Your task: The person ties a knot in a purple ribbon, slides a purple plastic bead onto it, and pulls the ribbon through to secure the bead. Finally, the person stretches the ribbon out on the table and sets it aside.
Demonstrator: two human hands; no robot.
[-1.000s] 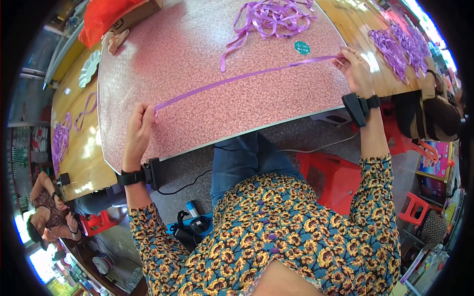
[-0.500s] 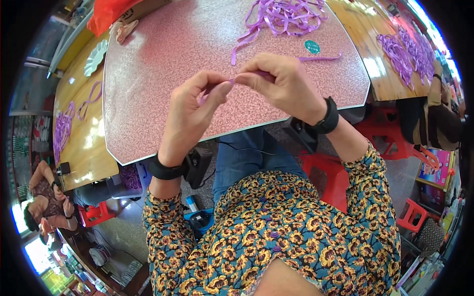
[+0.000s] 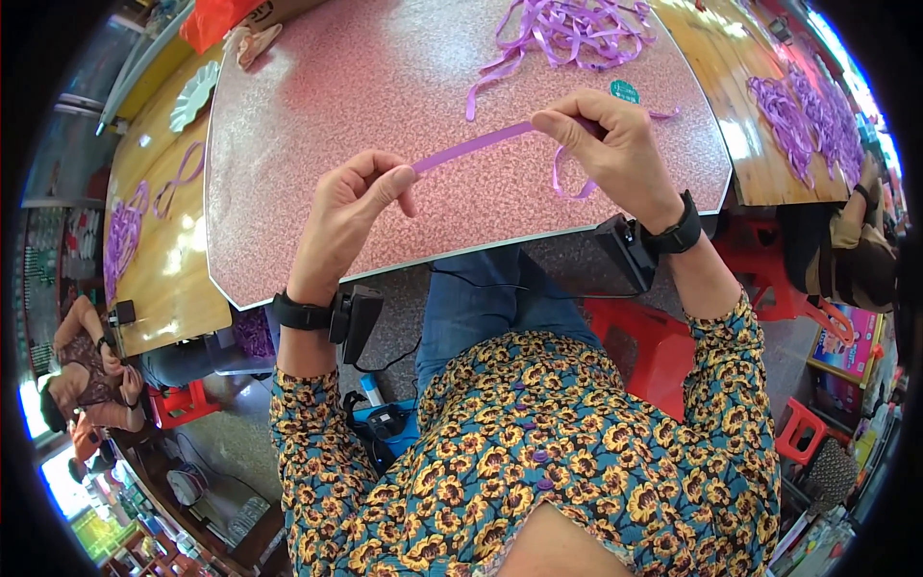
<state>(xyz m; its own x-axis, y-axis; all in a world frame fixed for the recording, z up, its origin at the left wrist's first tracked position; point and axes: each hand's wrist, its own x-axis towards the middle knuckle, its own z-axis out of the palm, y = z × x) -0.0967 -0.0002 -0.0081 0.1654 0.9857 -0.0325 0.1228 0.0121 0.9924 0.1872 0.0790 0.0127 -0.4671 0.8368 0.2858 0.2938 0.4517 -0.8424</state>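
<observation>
A flat purple ribbon [image 3: 473, 146] is stretched between my two hands above the pink speckled table. My left hand [image 3: 358, 197] pinches its left end between thumb and fingertips. With thumb and curled fingers, my right hand [image 3: 606, 139] grips it farther right and a little higher. A loose loop of the ribbon hangs below my right hand, and a tail shows beyond it. At the far side of the table lies a tangled heap of purple ribbons [image 3: 577, 37], with one strand trailing toward me.
A round green sticker [image 3: 624, 91] is on the pink table [image 3: 288, 212]. Wooden tables flank it, with purple ribbons [image 3: 123, 236] left and larger bundles [image 3: 808, 125] right. A scalloped pale dish [image 3: 195, 96] stands at left. Red stools [image 3: 639, 346] are below. Other people sit at both sides.
My hands have moved apart, the right one outward to the right, the left one slightly left. The ribbon between them, bunched at the fingertips before, is now drawn out straight.
</observation>
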